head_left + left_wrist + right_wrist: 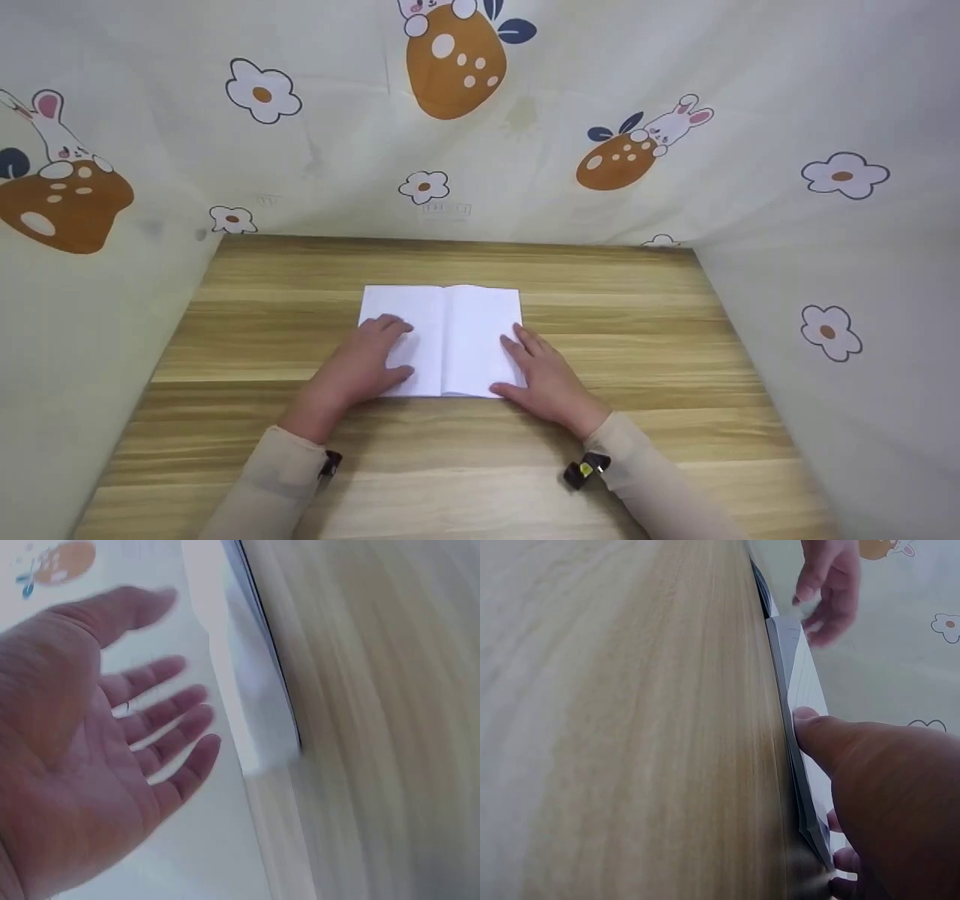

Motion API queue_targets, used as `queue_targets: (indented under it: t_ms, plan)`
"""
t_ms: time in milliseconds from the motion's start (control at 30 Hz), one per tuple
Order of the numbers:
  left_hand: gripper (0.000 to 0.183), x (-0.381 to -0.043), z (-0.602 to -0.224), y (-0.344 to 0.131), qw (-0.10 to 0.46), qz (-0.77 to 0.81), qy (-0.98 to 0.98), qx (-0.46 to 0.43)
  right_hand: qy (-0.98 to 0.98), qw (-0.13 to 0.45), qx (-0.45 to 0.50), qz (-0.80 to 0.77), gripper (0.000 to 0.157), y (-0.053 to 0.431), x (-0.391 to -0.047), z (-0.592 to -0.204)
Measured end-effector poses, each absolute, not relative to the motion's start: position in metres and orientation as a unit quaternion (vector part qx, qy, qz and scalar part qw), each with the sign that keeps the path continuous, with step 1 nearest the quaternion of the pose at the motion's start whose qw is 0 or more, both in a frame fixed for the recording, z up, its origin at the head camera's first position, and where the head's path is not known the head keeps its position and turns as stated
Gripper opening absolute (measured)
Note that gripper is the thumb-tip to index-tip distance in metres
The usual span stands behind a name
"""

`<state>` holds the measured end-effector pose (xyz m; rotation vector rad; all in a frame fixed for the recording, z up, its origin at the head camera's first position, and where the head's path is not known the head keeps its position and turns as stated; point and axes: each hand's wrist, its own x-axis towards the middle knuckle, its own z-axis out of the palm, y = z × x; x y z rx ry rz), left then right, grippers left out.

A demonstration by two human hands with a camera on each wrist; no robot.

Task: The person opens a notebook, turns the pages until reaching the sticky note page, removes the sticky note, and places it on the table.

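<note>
An open book (480, 337) with blank white pages lies flat on the wooden table, its spine running away from me. My left hand (367, 356) hovers over the left page, fingers loosely bent and thumb apart. In the left wrist view a gap shows between that hand (97, 727) and the book (255, 705), and the palm is bare. At the right page's outer edge rests my right hand (551, 375), fingers spread. From the right wrist view, its thumb (821, 735) presses on the page near the lower edge, while the other fingers are partly hidden behind it.
The wooden table (637, 315) stretches round the book on all sides. A pale cloth (337, 150) printed with rabbits and flowers walls off the back and both sides. Small black devices (585, 471) sit at both wrists, over light sleeves.
</note>
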<state>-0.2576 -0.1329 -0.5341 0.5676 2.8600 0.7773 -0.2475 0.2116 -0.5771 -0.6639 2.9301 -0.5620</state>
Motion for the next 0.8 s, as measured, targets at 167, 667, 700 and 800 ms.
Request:
queue_targets:
  t_ms: [167, 667, 700, 800]
  plan:
    - [0.09, -0.272, -0.539, -0.113, 0.09, 0.229, 0.941, 0.231, 0.959, 0.044, -0.216, -0.178, 0.091, 0.211, -0.248, -0.577]
    - [0.111, -0.278, -0.543, -0.106, 0.176, 0.186, 0.949, 0.184, 0.954, 0.029, -0.23, -0.193, 0.088, 0.211, -0.248, -0.579]
    - [0.111, -0.279, -0.544, -0.106, 0.177, 0.185, 0.949, 0.183, 0.954, 0.031, -0.228, -0.191, 0.088, 0.212, -0.249, -0.579]
    - [0.111, -0.28, -0.543, -0.105, 0.18, 0.185, 0.95, 0.178, 0.956, 0.036, -0.222, -0.19, 0.09, 0.213, -0.249, -0.579]
